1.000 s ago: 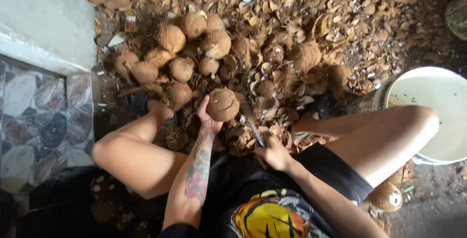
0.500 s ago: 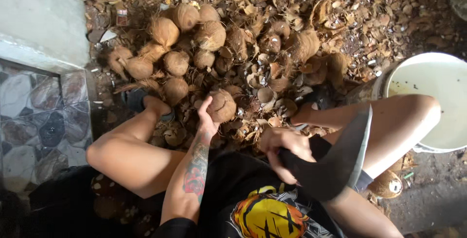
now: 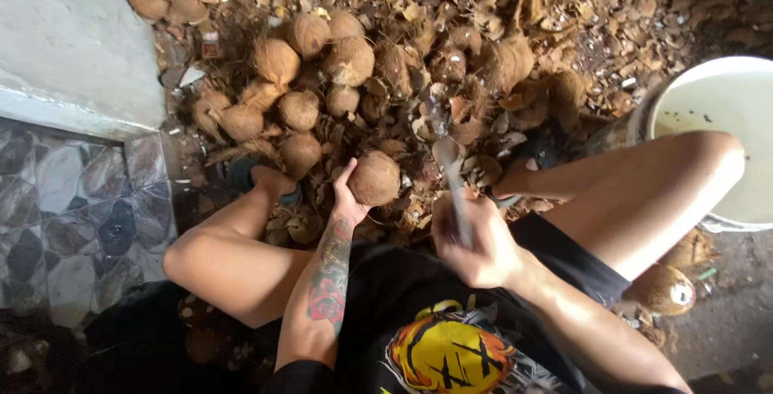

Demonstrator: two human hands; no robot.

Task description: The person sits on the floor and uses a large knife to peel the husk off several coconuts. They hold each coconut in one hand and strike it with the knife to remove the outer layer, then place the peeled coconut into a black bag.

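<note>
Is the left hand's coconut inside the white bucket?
No. The left hand holds the coconut down on the husk-strewn ground between the person's legs, well apart from the white bucket at the right.

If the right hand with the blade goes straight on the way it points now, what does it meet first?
Probably the broken coconut shells just beyond the blade held by the right hand; the coconut in the left hand lies slightly aside. Depth is unclear.

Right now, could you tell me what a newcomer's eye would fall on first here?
Probably the husked coconut at centre, held in the left hand, with the right hand just beside it gripping a blurred blade. Behind lies a heap of coconuts on shell scraps, and a white bucket stands at the right edge.
</note>
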